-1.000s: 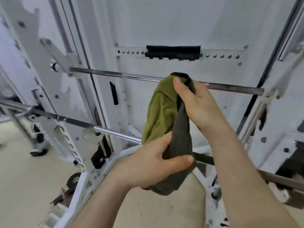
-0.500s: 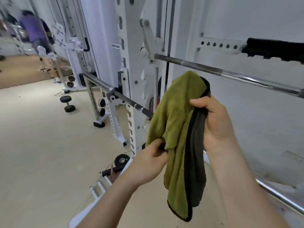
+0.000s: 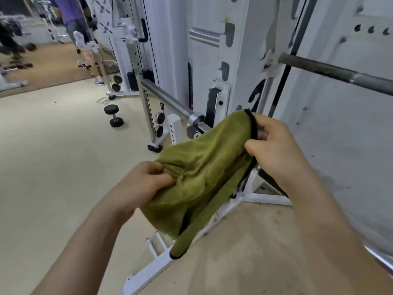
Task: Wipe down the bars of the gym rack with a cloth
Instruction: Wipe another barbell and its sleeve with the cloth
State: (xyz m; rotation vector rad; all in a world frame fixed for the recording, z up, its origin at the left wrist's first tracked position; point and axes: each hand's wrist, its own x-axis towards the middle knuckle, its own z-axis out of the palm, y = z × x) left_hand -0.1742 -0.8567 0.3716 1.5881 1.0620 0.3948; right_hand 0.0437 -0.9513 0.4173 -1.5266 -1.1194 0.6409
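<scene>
Two bare forearms enter from the lower edge of the head view, each ending in a bare hand. The left hand (image 3: 140, 186) shows no glove, ring or band. The right hand (image 3: 276, 150) is likewise ungloved, with no ring seen. No sleeve, cuff or watch covers either wrist or forearm as far as the frame reaches. Fingernails are too blurred to assess. The rest of the person's body is out of view.
</scene>
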